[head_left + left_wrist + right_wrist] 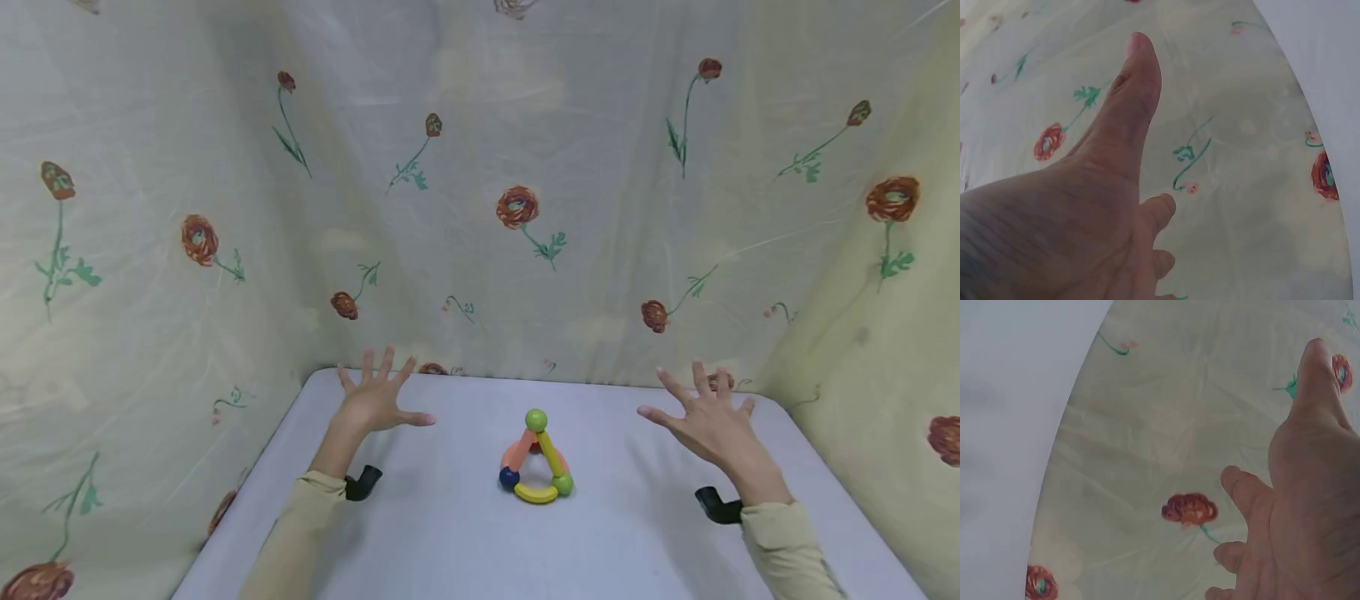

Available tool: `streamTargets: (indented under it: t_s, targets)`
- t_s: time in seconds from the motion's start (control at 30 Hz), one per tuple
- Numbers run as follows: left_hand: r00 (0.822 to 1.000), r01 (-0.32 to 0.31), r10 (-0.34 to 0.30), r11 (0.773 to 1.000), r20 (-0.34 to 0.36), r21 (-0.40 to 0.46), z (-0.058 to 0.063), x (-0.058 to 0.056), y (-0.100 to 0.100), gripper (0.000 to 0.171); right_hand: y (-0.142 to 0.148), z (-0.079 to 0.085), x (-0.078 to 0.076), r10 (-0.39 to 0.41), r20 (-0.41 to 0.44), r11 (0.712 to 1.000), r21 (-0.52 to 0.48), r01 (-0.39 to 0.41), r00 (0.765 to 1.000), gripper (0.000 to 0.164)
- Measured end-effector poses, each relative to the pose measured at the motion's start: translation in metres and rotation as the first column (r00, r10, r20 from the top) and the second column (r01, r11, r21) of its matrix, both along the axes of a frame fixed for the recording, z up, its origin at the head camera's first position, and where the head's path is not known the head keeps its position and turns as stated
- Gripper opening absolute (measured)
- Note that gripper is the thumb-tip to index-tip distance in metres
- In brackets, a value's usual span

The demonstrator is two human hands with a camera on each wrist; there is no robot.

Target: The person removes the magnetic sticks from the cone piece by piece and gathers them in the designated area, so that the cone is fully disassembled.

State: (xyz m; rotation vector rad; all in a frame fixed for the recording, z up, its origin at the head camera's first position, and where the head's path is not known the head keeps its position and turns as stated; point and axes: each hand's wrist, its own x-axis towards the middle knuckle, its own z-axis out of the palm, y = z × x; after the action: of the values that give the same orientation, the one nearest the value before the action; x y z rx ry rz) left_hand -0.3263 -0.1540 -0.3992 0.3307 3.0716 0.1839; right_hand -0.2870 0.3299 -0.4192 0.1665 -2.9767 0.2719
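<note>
Both hands are held up with fingers spread, one on each side of a small toy built from coloured rods and balls. My left hand (372,402) is to the left of the toy, and my right hand (708,425) to its right; neither touches it. Green balls mark the toy's top (536,421) and lower right corner, a dark blue ball (509,478) its lower left. A curved yellow rod (536,494) runs along the front, a straight yellow rod (553,454) up the right side, a coral rod (524,450) up the left. Each wrist view shows an empty hand.
A white table (450,542) lies under the toy and hands. Flower-printed curtains (600,250) surround it at the back and both sides, close to its edges. A black strap piece (363,483) shows at the left wrist, another black piece (718,506) at the right.
</note>
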Motion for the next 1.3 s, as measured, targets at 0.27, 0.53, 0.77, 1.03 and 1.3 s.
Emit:
streamTargets:
  t_s: [0.27,0.53,0.77,1.03,1.3]
  targets:
    - [0.970,0.227,-0.238,0.959,0.049,0.167,-0.003,-0.021,0.037,0.095,-0.032,-0.008,-0.018,0.110,0.144,0.989,-0.114,-0.093,0.983,0.098]
    - [0.846,0.380,-0.529,0.693,0.073,0.612,-0.035,-0.053,0.079,0.054,-0.064,-0.053,-0.043,0.347,0.243,0.890,-0.389,-0.237,0.906,0.086]
    - [0.845,0.364,-0.535,0.590,0.011,0.721,-0.056,-0.052,0.107,0.037,-0.097,-0.090,-0.056,0.484,0.179,0.672,-0.703,-0.233,0.856,0.075]
    - [0.814,0.412,-0.581,0.541,-0.029,0.733,-0.062,-0.045,0.127,0.028,-0.125,-0.106,-0.057,0.513,0.182,0.503,-0.856,-0.122,0.839,0.057]
    - [0.809,0.446,-0.586,0.566,-0.043,0.694,-0.062,-0.037,0.136,0.032,-0.132,-0.114,-0.054,0.491,0.154,0.486,-0.865,-0.123,0.857,0.044]
